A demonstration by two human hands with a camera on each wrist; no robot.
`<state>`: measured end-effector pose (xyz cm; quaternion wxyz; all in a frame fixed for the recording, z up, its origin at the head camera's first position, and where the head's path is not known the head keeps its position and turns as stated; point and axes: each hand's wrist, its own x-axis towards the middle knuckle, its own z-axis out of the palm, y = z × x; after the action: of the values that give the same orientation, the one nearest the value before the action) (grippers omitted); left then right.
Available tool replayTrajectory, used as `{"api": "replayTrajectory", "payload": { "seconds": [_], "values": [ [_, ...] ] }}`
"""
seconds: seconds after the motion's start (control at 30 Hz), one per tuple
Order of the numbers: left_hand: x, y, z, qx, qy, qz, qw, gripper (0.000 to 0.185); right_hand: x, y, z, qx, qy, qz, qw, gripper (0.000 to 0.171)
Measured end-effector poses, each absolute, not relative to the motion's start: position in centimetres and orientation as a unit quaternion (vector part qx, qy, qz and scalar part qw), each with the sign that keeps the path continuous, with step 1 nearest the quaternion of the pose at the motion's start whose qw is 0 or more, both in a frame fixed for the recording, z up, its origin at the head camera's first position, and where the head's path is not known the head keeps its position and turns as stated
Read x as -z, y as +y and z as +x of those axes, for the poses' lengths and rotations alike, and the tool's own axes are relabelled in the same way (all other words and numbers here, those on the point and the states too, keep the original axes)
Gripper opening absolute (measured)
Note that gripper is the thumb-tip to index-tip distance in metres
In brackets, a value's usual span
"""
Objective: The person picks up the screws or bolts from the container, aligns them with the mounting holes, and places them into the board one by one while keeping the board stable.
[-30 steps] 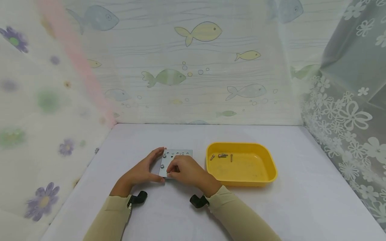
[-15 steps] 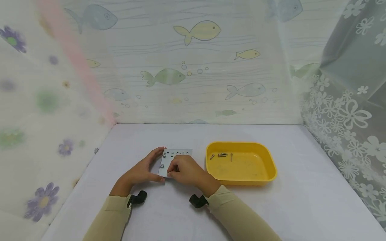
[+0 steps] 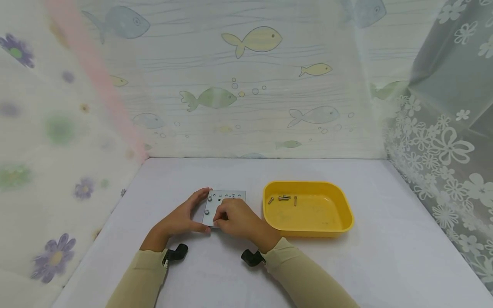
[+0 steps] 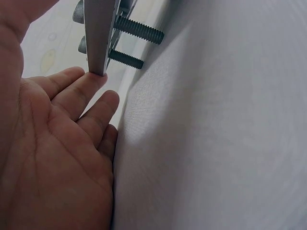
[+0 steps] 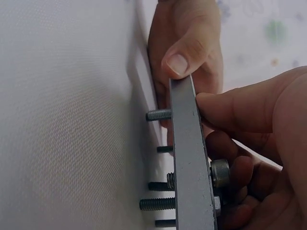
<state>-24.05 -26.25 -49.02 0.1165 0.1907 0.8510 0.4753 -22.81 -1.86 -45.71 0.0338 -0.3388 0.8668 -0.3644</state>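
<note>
Metal plate (image 3: 213,204) sits between both hands, over the bench (image 3: 377,256) and left of the yellow tray (image 3: 308,233). Left hand (image 3: 178,221): grip grasping the plate, thumb on the near edge, fingers at the far one. Right hand (image 3: 242,220): grip pinched at the plate's face, apparently on a bolt (image 5: 158,115); the thumb hides its head, but a shank pokes through opposite.

Main risk: cross-threading. If the pinch leans, the bolt could enter crooked and bind; with the head covered, a slant would be hard to spot.

Second: plate twisting. The left grip bears only on edges, so uneven pressure from the right could swing it.

Third: rocking. Threaded shanks (image 4: 139,31) jut from the underside towards the bench, to unequal lengths; pressing down could tip the plate. Cannot tell whether any tips touch.

Loose bolts (image 3: 283,198) lie in the tray, differing in size by eye; a wrong pick would jam or sit slack.
</note>
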Motion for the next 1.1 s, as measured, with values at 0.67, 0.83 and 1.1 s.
{"api": "replayTrajectory", "payload": {
  "seconds": [0.67,0.83,1.1],
  "values": [
    [48.7,-26.2,-23.7,-0.471,0.855,0.183,0.117,0.126,44.7,-1.8,-22.7,0.297,0.884,-0.359,0.025,0.007],
    [48.7,-26.2,-23.7,-0.471,0.856,0.182,0.115,0.127,44.0,-1.3,-22.9,0.298,0.885,-0.356,0.033,0.009],
    [48.6,-26.1,-23.7,-0.461,0.862,0.177,0.115,0.128,42.1,0.6,-23.5,0.325,0.881,-0.34,0.05,0.009]
  ]
}}
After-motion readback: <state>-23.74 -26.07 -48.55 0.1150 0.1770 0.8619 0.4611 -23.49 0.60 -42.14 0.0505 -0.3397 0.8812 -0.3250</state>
